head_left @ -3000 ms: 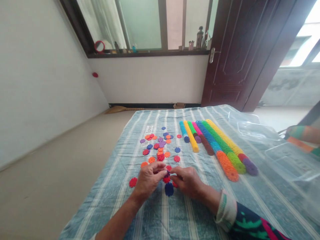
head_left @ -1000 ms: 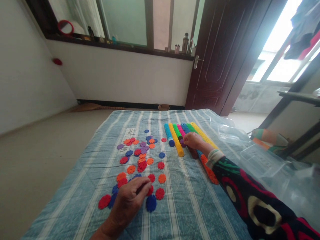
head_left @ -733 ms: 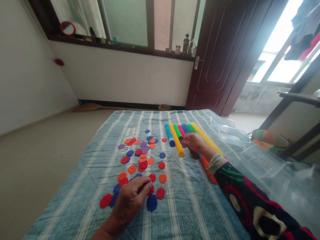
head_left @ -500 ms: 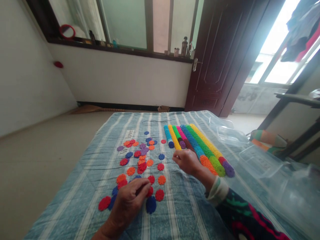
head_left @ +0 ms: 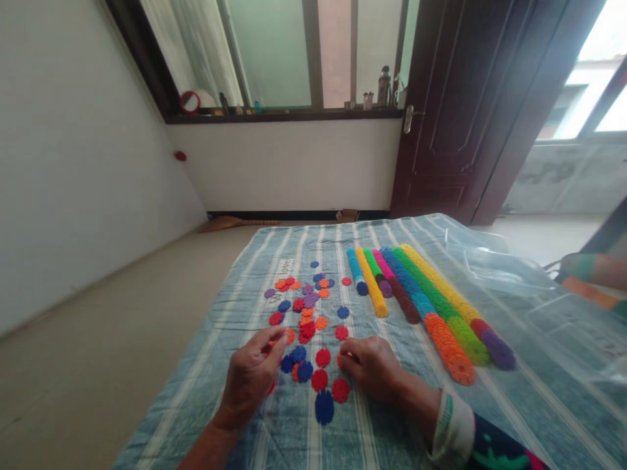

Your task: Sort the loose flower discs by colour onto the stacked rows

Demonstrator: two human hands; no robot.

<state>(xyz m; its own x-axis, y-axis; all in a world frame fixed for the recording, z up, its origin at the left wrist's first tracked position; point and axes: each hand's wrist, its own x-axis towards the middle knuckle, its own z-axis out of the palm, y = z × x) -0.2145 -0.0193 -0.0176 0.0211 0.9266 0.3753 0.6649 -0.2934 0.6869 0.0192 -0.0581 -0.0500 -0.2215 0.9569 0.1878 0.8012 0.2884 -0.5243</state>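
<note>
Many loose flower-edged plastic discs in red, blue, orange and purple lie scattered on the striped cloth. My left hand (head_left: 251, 371) is among them, thumb and forefinger pinched at an orange disc (head_left: 290, 336). My right hand (head_left: 375, 367) rests to the right of the scatter, its fingertips closed on another orange disc (head_left: 339, 360) that they mostly cover. Between the hands are red discs (head_left: 322, 357), blue discs (head_left: 304, 371) and a thick blue stack (head_left: 324, 407). Some discs are hidden behind my left hand.
Rows of stacked discs lie at the right, among them a yellow row (head_left: 371, 281), a brown end (head_left: 405, 307) and an orange end (head_left: 448, 346). Clear plastic containers (head_left: 504, 267) stand along the right edge. A dark red door (head_left: 445, 117) is beyond.
My right hand has come back from the yellow row to the orange disc nearer me. My left hand has shifted to an orange disc, uncovering blue discs. The view has turned left.
</note>
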